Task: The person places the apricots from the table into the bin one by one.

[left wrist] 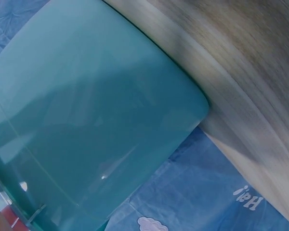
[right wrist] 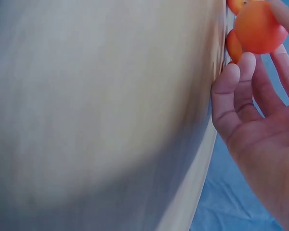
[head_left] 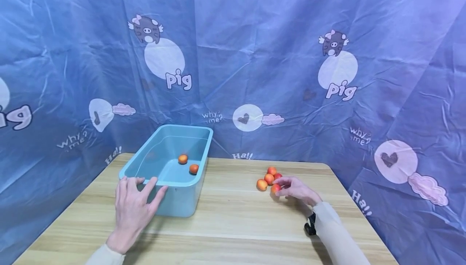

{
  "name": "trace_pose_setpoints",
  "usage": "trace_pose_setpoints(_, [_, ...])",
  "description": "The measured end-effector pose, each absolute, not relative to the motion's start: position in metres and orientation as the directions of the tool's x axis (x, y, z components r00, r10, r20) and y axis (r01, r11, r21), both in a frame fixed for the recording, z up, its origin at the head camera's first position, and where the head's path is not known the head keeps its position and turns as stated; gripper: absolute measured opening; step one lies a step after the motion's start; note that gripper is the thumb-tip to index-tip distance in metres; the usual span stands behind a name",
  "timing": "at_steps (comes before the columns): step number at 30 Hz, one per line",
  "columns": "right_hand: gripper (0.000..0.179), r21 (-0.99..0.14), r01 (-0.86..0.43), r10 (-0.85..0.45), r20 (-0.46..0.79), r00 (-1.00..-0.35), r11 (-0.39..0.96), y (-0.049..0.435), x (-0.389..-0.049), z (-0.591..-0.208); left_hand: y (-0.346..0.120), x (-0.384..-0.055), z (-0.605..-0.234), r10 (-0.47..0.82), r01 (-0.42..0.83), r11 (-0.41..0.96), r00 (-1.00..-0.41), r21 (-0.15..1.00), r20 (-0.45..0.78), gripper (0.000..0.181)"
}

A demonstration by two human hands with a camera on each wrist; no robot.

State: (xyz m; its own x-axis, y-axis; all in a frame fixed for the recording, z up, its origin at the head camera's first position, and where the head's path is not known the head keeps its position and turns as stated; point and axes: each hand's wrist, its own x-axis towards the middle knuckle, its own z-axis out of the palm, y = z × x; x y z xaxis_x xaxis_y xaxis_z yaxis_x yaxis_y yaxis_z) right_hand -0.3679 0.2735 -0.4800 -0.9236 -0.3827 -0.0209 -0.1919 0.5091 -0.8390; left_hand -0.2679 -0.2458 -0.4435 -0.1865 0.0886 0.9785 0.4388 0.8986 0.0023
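A light-blue plastic bin (head_left: 182, 202) stands at the left of the table, its outer wall filling much of the left wrist view. Inside it lie two small orange-red fruits, one farther back (head_left: 183, 159) and one by the right wall (head_left: 194, 169). My left hand (head_left: 132, 206) rests on the bin's near rim, fingers over the edge and thumb spread to the right. On the right, my right hand (head_left: 296, 189) pinches an orange-red fruit (right wrist: 260, 28) between thumb and fingers. Several similar fruits (head_left: 269, 179) lie grouped just beyond its fingertips.
The wood-grain table (head_left: 233, 224) carries everything. Blue printed cloth (head_left: 225, 66) hangs behind it and along both sides, close to the far edge. A dark strap piece (head_left: 310, 224) sits at the right wrist.
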Motion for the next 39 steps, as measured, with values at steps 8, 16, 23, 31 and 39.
trace_pose_setpoints(8, [0.051,-0.928,-0.142,-0.438,-0.026,-0.898,0.345,0.262,-0.367,-0.473,-0.246,-0.267,-0.444,0.082,0.439,0.898,-0.206,0.017,0.975,0.053])
trace_pose_setpoints(16, [0.044,-0.975,-0.118,-0.520,0.002,-0.854,0.190,0.239,-0.372,-0.471,-0.247,-0.266,-0.442,0.085,0.431,0.902,-0.207,0.012,0.975,0.056])
trace_pose_setpoints(23, [0.046,-0.987,-0.086,-0.511,0.003,-0.860,0.138,0.218,-0.377,-0.467,-0.245,-0.263,-0.442,0.086,0.423,0.906,-0.216,0.013,0.973,0.059])
trace_pose_setpoints(31, [0.050,-0.991,-0.077,-0.499,0.014,-0.866,0.106,0.198,-0.383,-0.464,-0.245,-0.265,-0.441,0.095,0.429,0.903,-0.208,0.003,0.974,0.055])
trace_pose_setpoints(39, [0.053,-0.989,-0.100,-0.433,0.042,-0.900,0.111,0.172,-0.390,-0.455,-0.244,-0.263,-0.442,0.086,0.426,0.905,-0.210,0.012,0.974,0.056])
